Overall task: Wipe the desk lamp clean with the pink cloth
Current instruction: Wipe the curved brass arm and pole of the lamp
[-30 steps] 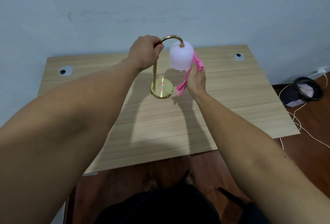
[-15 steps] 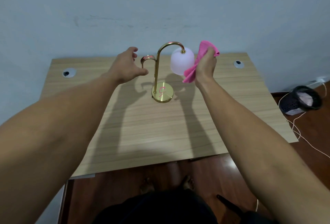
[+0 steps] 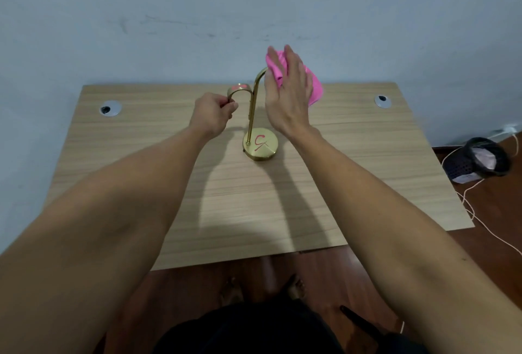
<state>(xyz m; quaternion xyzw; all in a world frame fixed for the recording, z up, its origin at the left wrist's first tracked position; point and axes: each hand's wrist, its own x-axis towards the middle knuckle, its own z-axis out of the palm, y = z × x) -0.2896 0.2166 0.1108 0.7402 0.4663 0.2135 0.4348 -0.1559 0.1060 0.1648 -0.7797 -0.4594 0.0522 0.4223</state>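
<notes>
Left grip: left hand (image 3: 214,116) now pinches the lamp's small brass hook (image 3: 240,91), having closed on it.
Right grip: right hand (image 3: 288,94), fingers straight, has spread the soft pink cloth (image 3: 313,85) over the hidden shade.
Lamp: desk lamp (image 3: 254,116), shiny round base, on the woodgrain desk (image 3: 367,170).
Meaning: shade wiping likely resumes, lamp steadied.

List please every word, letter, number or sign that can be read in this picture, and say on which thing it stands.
"C" with a small cross-like stroke beside it, in red, hand-drawn: on the round base of the desk lamp.
Red marking on the small brass hook end near the left hand: too blurred to read.
Pink cloth under the right hand, desk, basket: no text visible.
</notes>
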